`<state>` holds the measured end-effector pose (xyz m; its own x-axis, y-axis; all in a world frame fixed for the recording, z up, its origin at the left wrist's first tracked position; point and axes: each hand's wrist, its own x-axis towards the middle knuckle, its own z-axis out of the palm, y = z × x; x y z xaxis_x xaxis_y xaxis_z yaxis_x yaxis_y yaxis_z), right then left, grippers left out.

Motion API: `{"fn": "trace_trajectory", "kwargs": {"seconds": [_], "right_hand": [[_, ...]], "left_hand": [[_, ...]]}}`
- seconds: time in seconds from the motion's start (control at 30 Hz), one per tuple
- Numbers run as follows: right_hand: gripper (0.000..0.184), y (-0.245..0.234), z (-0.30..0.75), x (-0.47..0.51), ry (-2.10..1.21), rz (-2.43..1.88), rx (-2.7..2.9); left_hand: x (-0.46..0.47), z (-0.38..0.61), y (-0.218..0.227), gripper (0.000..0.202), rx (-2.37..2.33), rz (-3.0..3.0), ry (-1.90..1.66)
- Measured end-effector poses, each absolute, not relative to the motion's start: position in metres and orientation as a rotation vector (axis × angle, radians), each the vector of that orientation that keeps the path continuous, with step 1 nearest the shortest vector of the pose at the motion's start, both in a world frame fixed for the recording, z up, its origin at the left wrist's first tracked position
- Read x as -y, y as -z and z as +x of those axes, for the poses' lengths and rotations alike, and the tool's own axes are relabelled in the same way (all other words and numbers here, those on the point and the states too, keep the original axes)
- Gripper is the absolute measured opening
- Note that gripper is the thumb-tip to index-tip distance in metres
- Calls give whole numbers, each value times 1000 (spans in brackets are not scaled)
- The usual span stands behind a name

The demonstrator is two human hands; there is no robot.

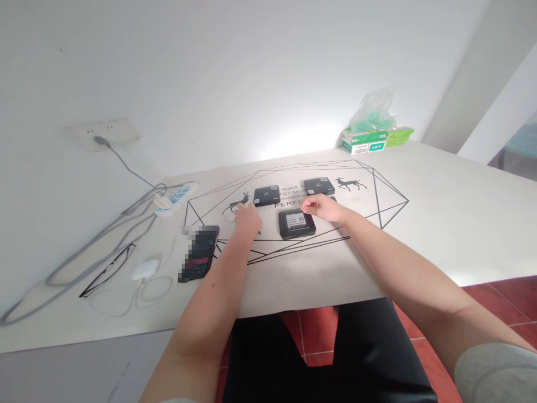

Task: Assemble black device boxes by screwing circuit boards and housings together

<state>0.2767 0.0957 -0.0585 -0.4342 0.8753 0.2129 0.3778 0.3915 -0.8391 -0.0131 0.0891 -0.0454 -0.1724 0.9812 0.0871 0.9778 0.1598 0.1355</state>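
Note:
A black flat box (297,224) with a white label lies on the patterned mat, nearest to me. My right hand (322,207) is over its far right corner, fingertips pinched together; whatever they hold is too small to make out. Left of this box, my left hand (248,218) rests low over the mat with its fingers curled down, and what is in them is hidden. Farther back lie two similar black boxes, one at the left (266,196) and one at the right (318,186). Another dark edge shows behind my right wrist, mostly covered.
Left of my left forearm lies a phone (200,254). Beyond it are glasses (108,270), a white charger (145,270) with a coiled cable, and a power strip (176,198) with grey cords. Green and white cartons (364,141) with a plastic bag (375,112) stand by the wall.

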Motion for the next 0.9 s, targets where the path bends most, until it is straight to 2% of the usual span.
{"fn": "trace_trajectory", "kwargs": {"seconds": [0.27,0.4,0.57,0.9], "right_hand": [[36,62,277,-97,-971,-1059,1967],[29,64,277,-98,-1016,-1087,1956],[19,62,279,-97,-1062,-1105,1943],[11,54,283,-95,-1085,-1169,1937]], "left_hand": [[-85,-11,42,32,-2305,2159,-296],[-83,-6,41,38,-1947,2358,-361],[-82,1,48,38,-1559,2476,-240],[-82,-8,41,65,-1481,2456,-8]]}}
